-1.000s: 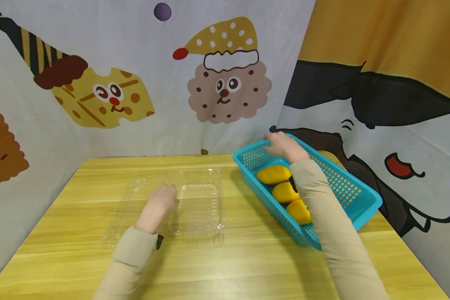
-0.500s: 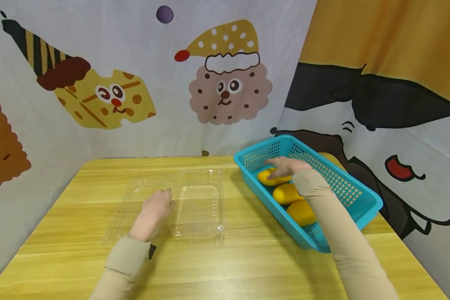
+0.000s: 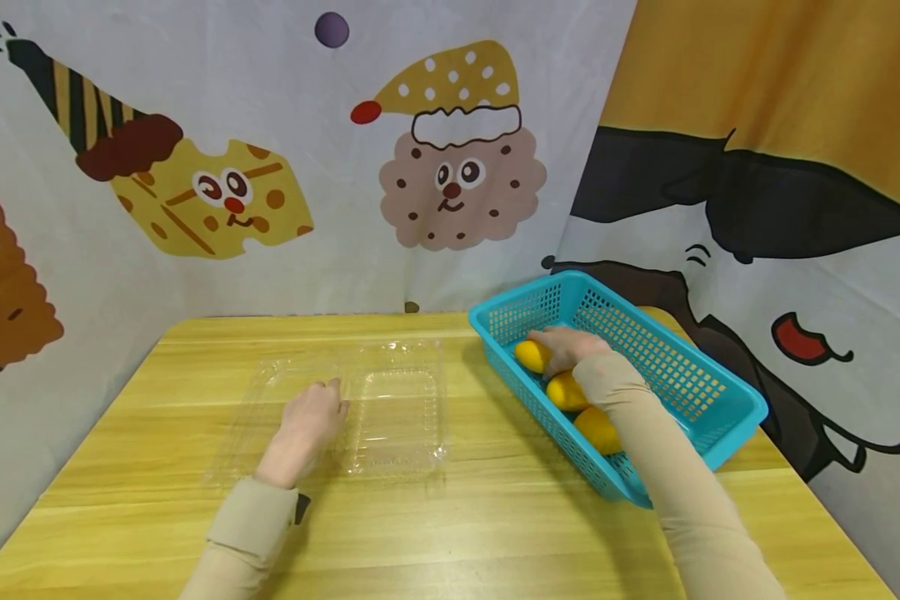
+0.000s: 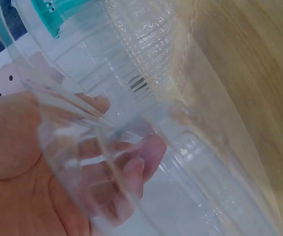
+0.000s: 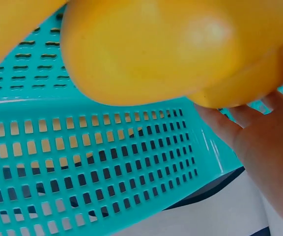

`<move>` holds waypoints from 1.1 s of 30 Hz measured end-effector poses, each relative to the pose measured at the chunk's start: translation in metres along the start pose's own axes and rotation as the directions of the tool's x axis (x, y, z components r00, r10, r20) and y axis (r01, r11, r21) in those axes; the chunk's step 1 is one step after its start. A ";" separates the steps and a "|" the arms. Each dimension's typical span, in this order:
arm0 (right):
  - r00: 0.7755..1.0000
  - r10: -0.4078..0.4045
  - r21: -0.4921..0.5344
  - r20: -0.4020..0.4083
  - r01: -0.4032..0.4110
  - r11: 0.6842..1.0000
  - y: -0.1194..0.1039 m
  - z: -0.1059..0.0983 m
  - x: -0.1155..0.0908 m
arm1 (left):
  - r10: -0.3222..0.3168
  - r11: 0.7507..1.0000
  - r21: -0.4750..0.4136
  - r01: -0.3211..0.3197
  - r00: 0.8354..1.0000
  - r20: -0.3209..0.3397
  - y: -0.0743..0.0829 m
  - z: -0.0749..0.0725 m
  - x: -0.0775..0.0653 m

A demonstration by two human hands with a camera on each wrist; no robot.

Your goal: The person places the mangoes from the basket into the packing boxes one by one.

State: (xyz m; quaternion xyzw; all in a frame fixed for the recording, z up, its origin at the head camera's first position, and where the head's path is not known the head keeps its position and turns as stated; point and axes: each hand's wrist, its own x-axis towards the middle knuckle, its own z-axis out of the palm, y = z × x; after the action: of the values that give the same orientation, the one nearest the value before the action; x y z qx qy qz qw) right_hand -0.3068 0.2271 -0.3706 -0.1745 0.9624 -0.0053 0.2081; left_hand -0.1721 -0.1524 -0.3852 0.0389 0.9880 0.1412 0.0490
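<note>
Gripping far mango (image 3: 534, 355) in basket (image 3: 690, 390), right hand (image 3: 570, 348), long axis across basket

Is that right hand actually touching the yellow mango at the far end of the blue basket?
Touching. In the head view the right hand curls over the far mango; the right wrist view shows its fingers against the fruit.

Bright, even indoor light with only soft shadows under the arms on the wooden table (image 3: 495, 517); the head view bends at its edges, both wrist views are very close and blurred, and glare streaks the clear plastic container (image 4: 146, 78).
</note>
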 end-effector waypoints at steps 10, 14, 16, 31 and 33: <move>1.000 0.009 -0.071 -0.023 -0.010 0.997 -0.003 0.007 0.005 | -0.012 1.000 -0.010 0.012 1.000 0.009 0.000 -0.001 0.000; 1.000 0.000 -0.071 -0.029 -0.002 0.997 -0.002 0.008 0.006 | -0.012 1.000 -0.015 0.012 1.000 0.003 0.001 -0.001 0.000; 1.000 -0.007 -0.074 -0.031 0.005 0.997 -0.002 0.008 0.006 | -0.010 1.000 -0.014 0.010 1.000 -0.004 0.001 -0.001 0.000; 0.998 -0.033 -0.058 -0.052 0.029 0.998 -0.003 0.000 0.008 | -0.004 1.000 -0.012 0.004 1.000 -0.009 0.000 -0.002 0.001; 0.998 -0.029 -0.051 -0.061 0.026 0.998 -0.003 -0.001 0.007 | -0.006 1.000 -0.010 0.006 1.000 -0.006 0.000 -0.003 0.001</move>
State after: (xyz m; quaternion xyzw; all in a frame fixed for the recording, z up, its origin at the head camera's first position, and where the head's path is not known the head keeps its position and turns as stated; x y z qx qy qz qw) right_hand -0.3120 0.2223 -0.3720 -0.1928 0.9656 0.0107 0.1739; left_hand -0.1733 -0.1527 -0.3828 0.0351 0.9875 0.1461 0.0464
